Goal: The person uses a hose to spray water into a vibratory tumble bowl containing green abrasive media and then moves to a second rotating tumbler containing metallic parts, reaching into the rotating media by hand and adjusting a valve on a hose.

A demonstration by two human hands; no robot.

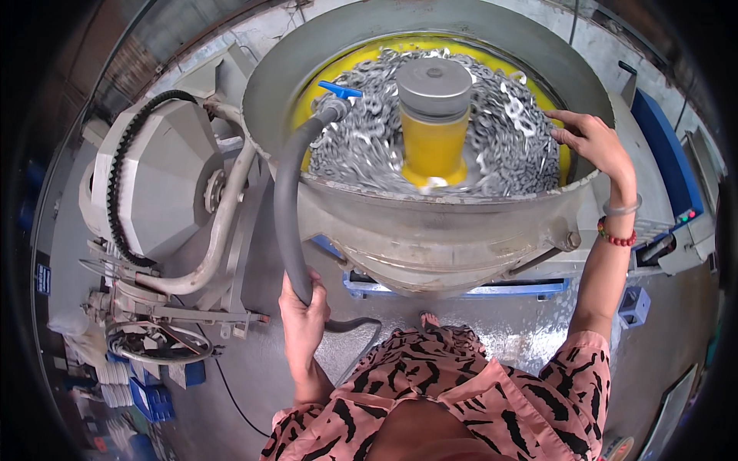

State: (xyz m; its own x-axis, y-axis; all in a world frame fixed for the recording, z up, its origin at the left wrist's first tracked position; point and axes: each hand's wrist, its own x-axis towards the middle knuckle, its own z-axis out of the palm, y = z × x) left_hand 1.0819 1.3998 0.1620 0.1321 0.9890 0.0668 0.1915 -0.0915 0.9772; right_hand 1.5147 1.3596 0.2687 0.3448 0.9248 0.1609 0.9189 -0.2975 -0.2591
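My left hand (304,309) is wrapped round a thick grey hose (287,188). The hose rises to the left side of a large round metal bowl (288,73). At its upper end, a valve with a blue lever handle (340,90) hangs over the bowl. Many small grey metal ring-like pieces (357,146) fill the yellow-lined bowl, blurred as if in motion. They surround a yellow post with a grey cap (434,81). Over the bowl's right rim reaches my right hand (596,142), fingers stretched toward the pieces. I see nothing held in it.
A faceted grey tumbling drum (165,180) with a black toothed ring stands at the left. Blue crates (154,398) sit on the floor at lower left, a blue stool (634,307) at right. The hose trails over wet floor by my legs.
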